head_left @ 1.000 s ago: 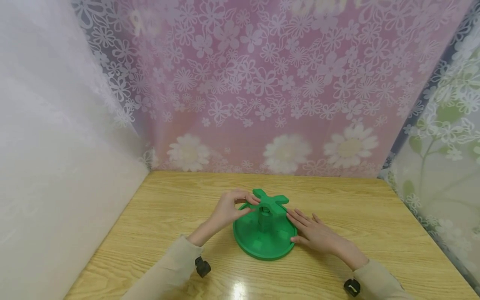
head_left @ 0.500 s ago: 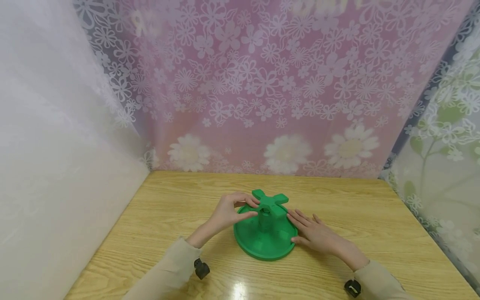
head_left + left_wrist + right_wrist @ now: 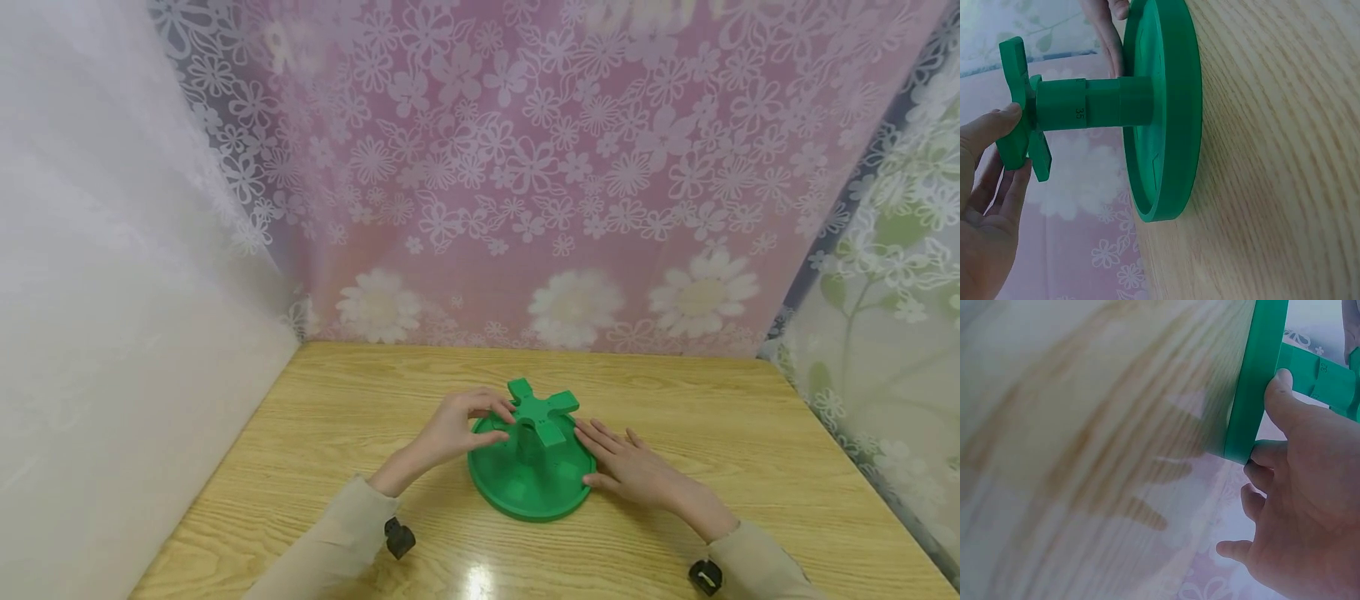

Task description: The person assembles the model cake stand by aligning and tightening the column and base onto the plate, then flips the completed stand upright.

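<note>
A green round dish-like base (image 3: 525, 507) with a raised rim stands on the table. From its middle rises a green cylindrical post (image 3: 1094, 103) marked "35". On the post sits a green cross-shaped top (image 3: 536, 410) with flat arms. My left hand (image 3: 448, 429) holds this top from the left; in the left wrist view its thumb lies on one arm, with the fingertips against the lower edge. On the other side my right hand (image 3: 630, 468) rests against the base's rim, fingers mostly straight. The right wrist view has the thumb (image 3: 1280, 384) touching the rim.
The wood-grain table (image 3: 360, 375) runs back to a pink flowered curtain (image 3: 480, 208). A pale sheet (image 3: 135, 292) bounds the left side, a leaf-patterned one (image 3: 877, 317) the right. Black devices (image 3: 400, 537) are worn at both wrists.
The cross-shaped top has turned a little, its near arm shifting toward me. My left thumb and fingers have moved slightly with it. The right hand and base stay put.
</note>
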`<state>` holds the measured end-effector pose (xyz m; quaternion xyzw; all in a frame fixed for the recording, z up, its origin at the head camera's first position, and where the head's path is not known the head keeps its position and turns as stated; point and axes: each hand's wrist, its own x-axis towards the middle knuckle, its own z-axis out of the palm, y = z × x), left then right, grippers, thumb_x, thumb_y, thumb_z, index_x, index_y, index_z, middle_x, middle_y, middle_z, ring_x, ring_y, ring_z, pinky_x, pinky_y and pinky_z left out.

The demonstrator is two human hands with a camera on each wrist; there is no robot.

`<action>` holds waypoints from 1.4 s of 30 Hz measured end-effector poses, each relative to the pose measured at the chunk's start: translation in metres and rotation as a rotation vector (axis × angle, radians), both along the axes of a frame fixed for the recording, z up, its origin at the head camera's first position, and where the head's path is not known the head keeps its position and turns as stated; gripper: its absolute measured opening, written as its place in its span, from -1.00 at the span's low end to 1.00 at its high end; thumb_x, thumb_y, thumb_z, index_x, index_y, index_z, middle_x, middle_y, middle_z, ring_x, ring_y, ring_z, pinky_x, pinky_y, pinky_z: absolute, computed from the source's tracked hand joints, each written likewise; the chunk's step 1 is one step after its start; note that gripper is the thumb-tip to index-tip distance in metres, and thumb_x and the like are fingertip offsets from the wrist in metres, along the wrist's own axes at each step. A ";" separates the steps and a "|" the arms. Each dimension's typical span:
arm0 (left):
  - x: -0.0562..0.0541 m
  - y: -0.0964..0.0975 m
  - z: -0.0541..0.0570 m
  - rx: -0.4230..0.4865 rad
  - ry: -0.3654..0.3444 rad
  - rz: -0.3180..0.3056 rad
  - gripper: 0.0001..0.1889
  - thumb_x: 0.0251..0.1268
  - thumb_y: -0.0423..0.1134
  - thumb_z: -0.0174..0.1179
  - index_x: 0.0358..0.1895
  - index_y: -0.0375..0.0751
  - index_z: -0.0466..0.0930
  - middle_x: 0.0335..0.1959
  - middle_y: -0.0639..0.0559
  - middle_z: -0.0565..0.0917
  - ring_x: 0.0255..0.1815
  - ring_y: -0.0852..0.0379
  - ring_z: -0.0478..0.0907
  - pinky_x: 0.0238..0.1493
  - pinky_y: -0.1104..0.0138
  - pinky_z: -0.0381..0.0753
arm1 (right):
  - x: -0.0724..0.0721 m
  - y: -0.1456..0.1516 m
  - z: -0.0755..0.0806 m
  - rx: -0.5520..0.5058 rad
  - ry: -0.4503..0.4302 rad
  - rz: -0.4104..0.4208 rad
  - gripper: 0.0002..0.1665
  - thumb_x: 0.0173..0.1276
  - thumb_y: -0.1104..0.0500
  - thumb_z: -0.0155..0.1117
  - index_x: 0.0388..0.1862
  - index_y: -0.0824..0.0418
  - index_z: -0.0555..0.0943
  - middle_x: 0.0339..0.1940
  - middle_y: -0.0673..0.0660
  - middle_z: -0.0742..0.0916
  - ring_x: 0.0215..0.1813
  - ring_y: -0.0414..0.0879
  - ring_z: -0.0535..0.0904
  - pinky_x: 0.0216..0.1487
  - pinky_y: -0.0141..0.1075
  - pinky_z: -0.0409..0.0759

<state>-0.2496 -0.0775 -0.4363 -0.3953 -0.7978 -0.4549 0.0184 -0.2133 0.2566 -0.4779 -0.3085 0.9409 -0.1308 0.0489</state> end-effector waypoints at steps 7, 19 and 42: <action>-0.001 -0.001 -0.002 -0.002 -0.007 0.014 -0.58 0.20 -0.26 0.48 0.13 -0.17 0.66 0.17 -0.05 0.65 0.18 -0.01 0.60 0.11 0.16 0.72 | 0.000 0.000 0.000 -0.008 -0.016 0.000 -0.08 0.55 -0.21 0.10 0.63 0.29 0.13 0.65 0.26 0.18 0.62 0.28 0.06 0.43 0.51 0.02; -0.012 0.003 -0.003 -0.048 -0.018 0.074 -0.60 0.37 -0.41 0.31 0.25 -0.19 0.61 0.22 -0.08 0.65 0.25 -0.03 0.59 0.21 0.13 0.66 | 0.001 0.001 -0.001 0.011 -0.005 -0.001 -0.09 0.55 -0.25 0.06 0.61 0.31 0.19 0.63 0.34 0.19 0.61 0.29 0.08 0.45 0.48 0.04; 0.013 0.017 0.011 0.104 0.056 0.303 -0.70 0.31 -0.24 0.40 0.06 -0.21 0.67 -0.01 -0.06 0.71 -0.02 -0.02 0.68 -0.04 0.20 0.77 | -0.002 0.002 -0.003 0.007 0.047 0.027 -0.11 0.54 -0.20 0.12 0.57 0.36 0.23 0.59 0.36 0.26 0.59 0.32 0.12 0.41 0.50 0.09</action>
